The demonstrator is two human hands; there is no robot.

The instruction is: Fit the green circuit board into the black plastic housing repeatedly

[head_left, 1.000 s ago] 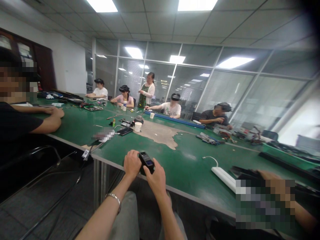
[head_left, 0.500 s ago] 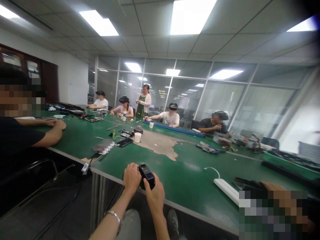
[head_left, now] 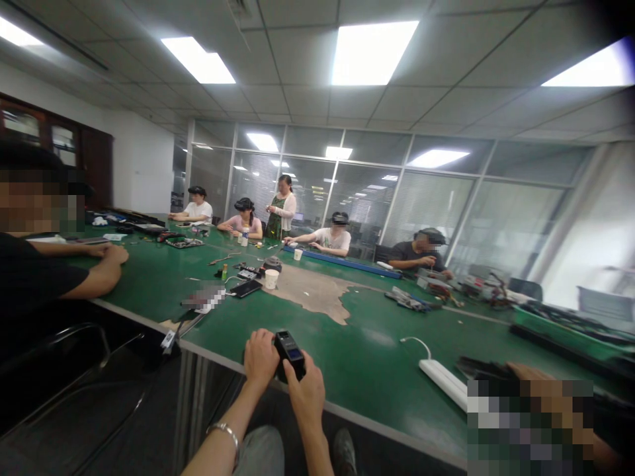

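Close to the near edge of the green table, a small black box-shaped device with a little bluish screen is held between my hands. My left hand has its fingers curled over and grips the device from the left. From the other side my right hand wraps round it, the thumb lying along the near side. What kind of device it is cannot be told. Its underside and my fingertips are partly hidden.
A white power strip lies at right. Beyond my hands are a black phone, a paper cup and a bare brown patch. Several people sit round the table; one co-worker's arms rest at left. A green tray stands far right.
The view has tilted slightly upward and shifted a little. Both hands keep their hold on the black device, almost unmoved. Across the table, a seated person's hands have shifted lower.
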